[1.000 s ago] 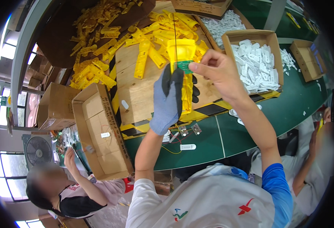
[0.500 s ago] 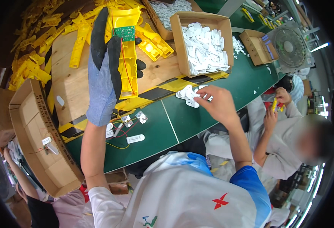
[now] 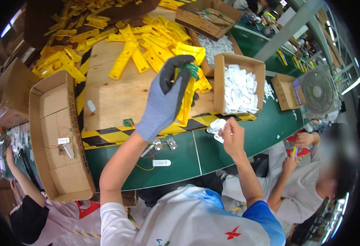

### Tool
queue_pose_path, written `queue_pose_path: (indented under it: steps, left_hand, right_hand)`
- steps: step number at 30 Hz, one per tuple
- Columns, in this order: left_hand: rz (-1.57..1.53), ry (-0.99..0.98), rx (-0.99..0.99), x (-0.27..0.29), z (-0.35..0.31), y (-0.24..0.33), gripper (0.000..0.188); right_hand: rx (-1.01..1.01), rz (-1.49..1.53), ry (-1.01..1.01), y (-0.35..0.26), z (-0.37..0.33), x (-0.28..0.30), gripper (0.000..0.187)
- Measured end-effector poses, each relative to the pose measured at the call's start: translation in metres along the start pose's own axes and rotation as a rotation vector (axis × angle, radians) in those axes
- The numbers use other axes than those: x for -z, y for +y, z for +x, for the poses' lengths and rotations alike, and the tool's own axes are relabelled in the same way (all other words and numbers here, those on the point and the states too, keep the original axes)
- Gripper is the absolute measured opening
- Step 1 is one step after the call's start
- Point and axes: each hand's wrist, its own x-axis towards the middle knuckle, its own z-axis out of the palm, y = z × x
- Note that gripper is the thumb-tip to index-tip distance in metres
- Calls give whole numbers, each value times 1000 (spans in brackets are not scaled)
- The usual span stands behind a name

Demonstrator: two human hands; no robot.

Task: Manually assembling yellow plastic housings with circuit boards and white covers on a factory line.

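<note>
My left hand [image 3: 163,96], in a grey-blue glove with black fingers, is closed around a long yellow plastic housing [image 3: 185,107]. A small green circuit board [image 3: 194,71] sits at the housing's upper end, partly covered by the glove. My bare right hand [image 3: 233,137] is at the edge of a small pile of white plastic pieces [image 3: 216,126] on the green table, fingers curled together. What lies between those fingertips is hidden. Below my left wrist lie metal contact parts [image 3: 172,142] with thin wires and a white oblong piece [image 3: 161,163].
A cardboard box of white pieces [image 3: 240,88] stands beyond my right hand. Yellow housings [image 3: 126,53] are heaped on the wooden board [image 3: 106,92]. Another open box [image 3: 61,180] stands left. Co-workers sit at both sides; one [image 3: 288,164] holds a small yellow item.
The view has shifted. My left hand has moved right with the housing, which is now tilted. My right hand's fingers have curled in at the white pile. A loose green board now shows on the striped tape.
</note>
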Motion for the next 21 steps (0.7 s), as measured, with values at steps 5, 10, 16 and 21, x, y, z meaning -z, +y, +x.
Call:
queue_pose_path:
  steps: [5,10,16,21]
  left_hand:
    - [11,7,24,-2,-4,7,24]
    - [183,95,-171,3,1,4,22]
    - [239,113,-215,1,-4,17,28]
    - [328,157,-302,7,-2,12,28]
  right_hand:
    - [-45,622,-122,-81,54,18,21]
    - [124,815,-219,-120,105,13,15]
    - [145,808,-155,-121,117,4,15]
    - [201,864,-232,-122,124,0,13]
